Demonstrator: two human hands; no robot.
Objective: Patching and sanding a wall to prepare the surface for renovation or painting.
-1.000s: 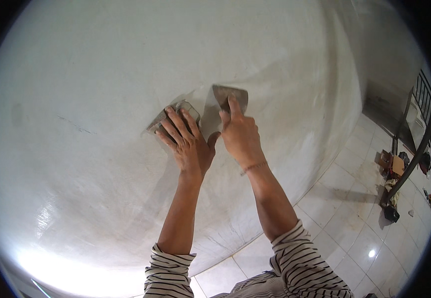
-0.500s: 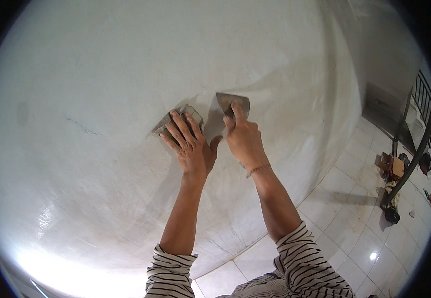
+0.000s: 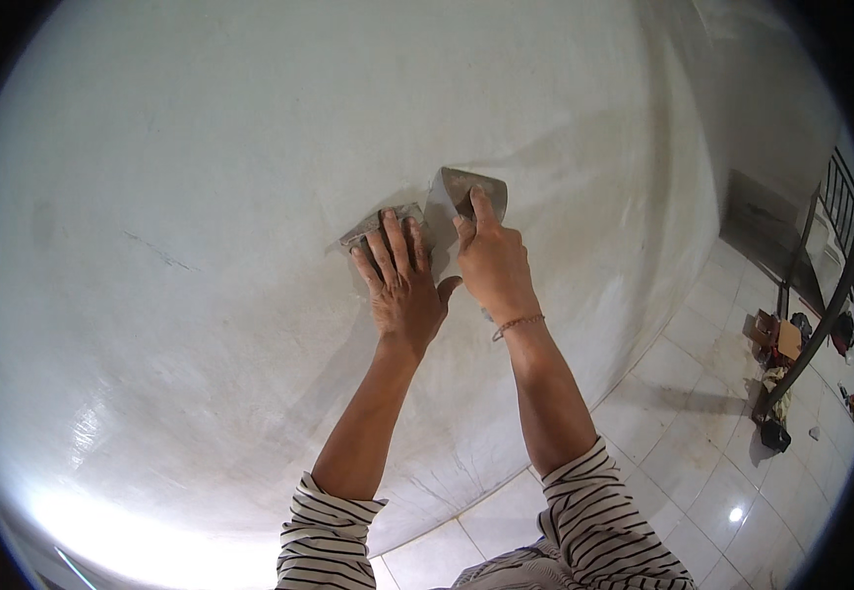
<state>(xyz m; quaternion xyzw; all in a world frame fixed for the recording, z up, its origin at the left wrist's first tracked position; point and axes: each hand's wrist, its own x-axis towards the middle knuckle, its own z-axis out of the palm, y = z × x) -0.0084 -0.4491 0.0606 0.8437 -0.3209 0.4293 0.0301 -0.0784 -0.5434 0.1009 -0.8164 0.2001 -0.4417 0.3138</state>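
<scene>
A broad pale wall [image 3: 230, 147] fills most of the view. Fingers spread along its back, my left hand [image 3: 402, 285] holds a flat, grey-smeared scraper [image 3: 351, 236] against this wall; its handle, if any, is hidden by the hand. Just to the right, my right hand [image 3: 496, 265] grips a putty knife [image 3: 461, 184], its index finger stretched along the wide metal blade. The handle is mostly covered by that hand. The blade is close to the wall, its far edge pointing up and away from me. A small gap separates the two tools.
Light square tiles [image 3: 688, 423] cover the floor at the lower right. A cardboard box [image 3: 779, 336] and a black bundle [image 3: 774, 435] lie there beside a dark curved rail [image 3: 821, 329]. Farther back is a black railing [image 3: 840, 197]. Dark scratches [image 3: 161, 251] mark the wall at left.
My left hand and its scraper have slid to the right and slightly up. The right hand with the putty knife has shifted a little up and right.
</scene>
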